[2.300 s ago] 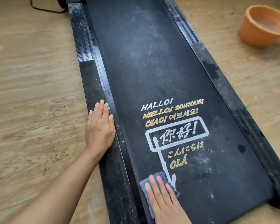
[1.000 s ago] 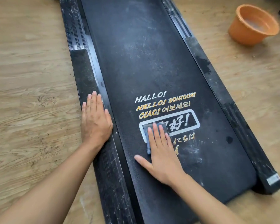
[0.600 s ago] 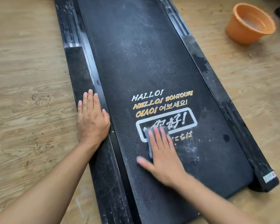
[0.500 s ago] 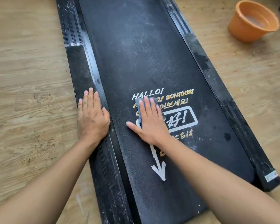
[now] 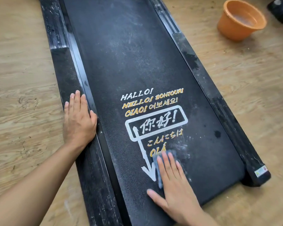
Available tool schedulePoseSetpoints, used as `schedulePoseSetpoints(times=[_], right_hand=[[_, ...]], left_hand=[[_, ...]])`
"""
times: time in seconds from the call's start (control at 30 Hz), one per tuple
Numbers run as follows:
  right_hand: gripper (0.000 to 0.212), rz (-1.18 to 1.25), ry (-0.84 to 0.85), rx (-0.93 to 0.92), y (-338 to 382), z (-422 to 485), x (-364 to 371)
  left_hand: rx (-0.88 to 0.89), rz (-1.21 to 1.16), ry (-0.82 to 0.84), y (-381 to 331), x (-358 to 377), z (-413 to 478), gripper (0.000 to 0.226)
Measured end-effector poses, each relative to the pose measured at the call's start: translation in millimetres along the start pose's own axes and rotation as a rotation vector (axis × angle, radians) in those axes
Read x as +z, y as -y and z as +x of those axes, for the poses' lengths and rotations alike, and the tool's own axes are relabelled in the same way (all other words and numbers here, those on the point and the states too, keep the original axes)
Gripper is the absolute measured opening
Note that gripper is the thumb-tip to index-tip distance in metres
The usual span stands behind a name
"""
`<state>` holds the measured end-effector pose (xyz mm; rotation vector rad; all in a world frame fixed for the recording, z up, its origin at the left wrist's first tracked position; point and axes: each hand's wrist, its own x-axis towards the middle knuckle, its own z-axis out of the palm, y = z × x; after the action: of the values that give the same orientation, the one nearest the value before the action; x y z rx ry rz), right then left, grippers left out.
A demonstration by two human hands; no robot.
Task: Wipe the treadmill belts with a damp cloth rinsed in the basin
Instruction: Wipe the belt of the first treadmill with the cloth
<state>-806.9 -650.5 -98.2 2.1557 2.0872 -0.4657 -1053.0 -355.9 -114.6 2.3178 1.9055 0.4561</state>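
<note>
Treadmill belt point(image 5: 129, 62), one long black strip printed with greetings, lies on the wooden floor point(image 5: 23, 79) between two side rails, the left rail point(image 5: 67, 70) and the right rail point(image 5: 219, 95). One orange basin point(image 5: 232, 28) stands on the floor beyond the right rail, well apart from it. You have two hands down, both flat with fingers straight. Your left hand point(image 5: 78, 121) rests palm down on the left rail. Your right hand point(image 5: 175, 185) presses the one grey-blue cloth point(image 5: 158, 176) onto the belt near its near end, just beside the white arrow point(image 5: 149, 170).
</note>
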Motion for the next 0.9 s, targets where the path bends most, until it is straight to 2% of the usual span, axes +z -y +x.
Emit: schedulePoseSetpoints(times=[0.1, 0.2, 0.27, 0.4, 0.53, 0.63, 0.73, 0.9], right_hand=[[0.102, -0.086, 0.042, 0.041, -12, -59, 27], [0.105, -0.059, -0.008, -0.030, -20, -55, 27], [0.105, -0.004, -0.025, -0.051, -20, -22, 10], [0.102, 0.071, -0.052, 0.024, -16, 89, -32], [0.104, 0.056, -0.065, 0.049, -19, 197, -57], [0.103, 0.065, -0.067, 0.048, -22, 229, -69], [0.102, 0.060, -0.047, 0.012, -28, 190, -63], [0.101, 0.037, 0.018, -0.017, -51, 45, -32]], left_hand=[[0.002, 0.008, 0.002, 0, 2, 1, 0.066], [-0.001, 0.010, -0.009, -1, 2, 0, 0.066], [0.003, 0.004, -0.009, -2, 1, 0, 0.064], [-0.007, -0.002, -0.009, -3, 0, 0, 0.065], [0.007, 0.001, 0.002, -2, 0, 0, 0.064], [0.016, -0.004, 0.008, 0, 1, 1, 0.069], [0.025, -0.005, 0.005, 1, 3, 1, 0.071], [0.019, -0.009, 0.000, 2, 4, 0, 0.070]])
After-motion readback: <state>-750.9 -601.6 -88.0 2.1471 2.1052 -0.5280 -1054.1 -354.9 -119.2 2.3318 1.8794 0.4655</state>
